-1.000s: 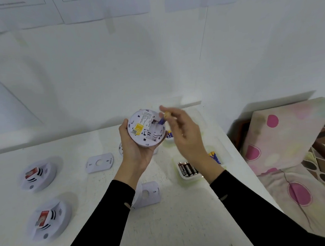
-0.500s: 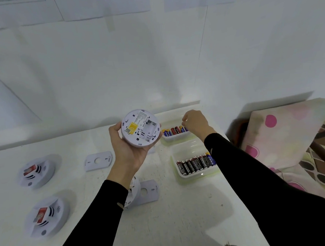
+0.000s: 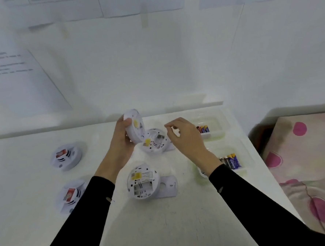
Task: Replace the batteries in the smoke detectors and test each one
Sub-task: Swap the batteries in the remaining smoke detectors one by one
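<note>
Right hand (image 3: 187,140) fingers curled, too blurred to tell if pinching anything; batteries (image 3: 231,161) at table (image 3: 164,227) right edge half hidden behind its wrist; left hand (image 3: 121,142) grips tilted smoke detector (image 3: 134,127) just left of right hand, near far edge

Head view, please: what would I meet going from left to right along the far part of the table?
First the far face-up smoke detector → tilted detector gripped in the left hand → open detector lying flat → right hand → far tray with batteries → patterned cloth.
</note>
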The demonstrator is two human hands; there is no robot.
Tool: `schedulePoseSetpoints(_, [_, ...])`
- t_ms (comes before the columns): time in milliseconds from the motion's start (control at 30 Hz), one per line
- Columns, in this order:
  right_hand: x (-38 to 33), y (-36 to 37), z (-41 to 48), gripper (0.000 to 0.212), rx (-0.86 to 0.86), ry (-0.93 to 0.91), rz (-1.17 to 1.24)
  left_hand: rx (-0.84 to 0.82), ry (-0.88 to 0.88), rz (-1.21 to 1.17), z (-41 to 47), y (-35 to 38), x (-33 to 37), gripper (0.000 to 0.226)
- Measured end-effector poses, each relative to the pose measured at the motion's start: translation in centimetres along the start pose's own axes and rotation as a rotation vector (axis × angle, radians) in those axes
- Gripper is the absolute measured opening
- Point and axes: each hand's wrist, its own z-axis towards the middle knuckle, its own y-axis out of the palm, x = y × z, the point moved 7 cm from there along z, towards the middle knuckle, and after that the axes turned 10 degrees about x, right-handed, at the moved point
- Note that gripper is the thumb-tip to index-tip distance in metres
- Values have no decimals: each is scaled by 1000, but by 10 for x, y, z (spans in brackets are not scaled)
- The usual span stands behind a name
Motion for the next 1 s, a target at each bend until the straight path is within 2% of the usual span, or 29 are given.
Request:
schedulePoseSetpoints(67, [-19, 23, -19, 19, -115, -26, 49, 179, 189, 412, 12, -38, 12, 64])
schedulePoseSetpoints(133, [-38, 47, -39, 21, -210, -61, 49, 289, 334, 793, 22, -67, 20, 84])
schedulePoseSetpoints(200, [-55, 69, -58, 24, -284, -134, -8, 295, 417, 1103, 29, -87, 20, 105])
schedulePoseSetpoints(267, [-66, 92, -78, 28, -365, -188, -109, 249, 420, 1248, 33, -102, 14, 110])
schedulePoseSetpoints(433, [-88, 125, -105, 36, -375, -295, -280, 170, 363, 1357, 42, -127, 1, 99])
schedulePoseSetpoints(533, [-95, 146, -114, 41, -550, -324, -386, 152, 328, 1386, 44, -136, 0, 93])
schedulePoseSetpoints(633, [-98, 159, -119, 37, -623, -376, -463, 142, 311, 1356, 42, -137, 2, 94])
schedulePoseSetpoints(700, [-105, 168, -117, 36, -606, -361, -464, 185, 386, 1292, 39, -142, 18, 87])
schedulePoseSetpoints(767, [-115, 177, -110, 36, -552, -360, -442, 308, 490, 1275, 40, -160, 40, 70])
schedulePoseSetpoints(800, [-121, 182, -106, 36, -534, -359, -435, 381, 485, 1308, 41, -176, 49, 66])
schedulePoseSetpoints(867, [-133, 193, -97, 35, -531, -331, -403, 482, 291, 1404, 46, -217, 53, 76])
schedulePoseSetpoints(933, [-145, 205, -89, 39, -541, -292, -343, 462, 78, 1439, 47, -250, 47, 97])
schedulePoseSetpoints(1000, [-157, 216, -81, 44, -539, -271, -298, 430, 96, 1421, 45, -263, 45, 105])
